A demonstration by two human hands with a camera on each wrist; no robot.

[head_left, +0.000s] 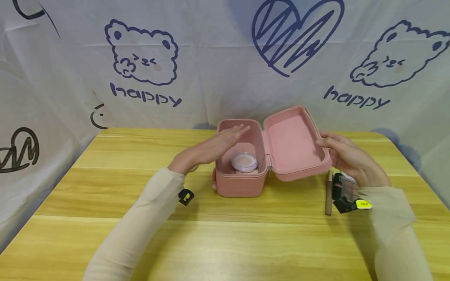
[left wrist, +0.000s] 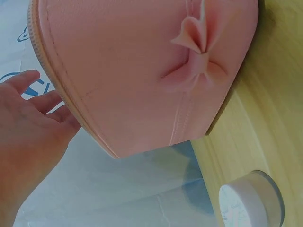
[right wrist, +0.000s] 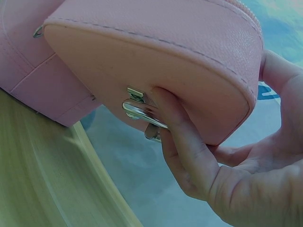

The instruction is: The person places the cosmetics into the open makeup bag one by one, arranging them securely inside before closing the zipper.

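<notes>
One pink case (head_left: 240, 186) sits on the counter (head_left: 246, 242), its lid (head_left: 293, 138) gripped by your right hand (head_left: 353, 158), presumably to keep it open; your left hand (head_left: 212, 146), empty, extends straight-fingered over the case.

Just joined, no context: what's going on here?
A person has a pink case open on a wooden table. Their right hand grips the lid, which is swung out to the side. Their left hand, fingers extended, reaches over the case's opening. A round container sits inside. On the table near the right hand lie a slim brown stick and a black tube.
</notes>
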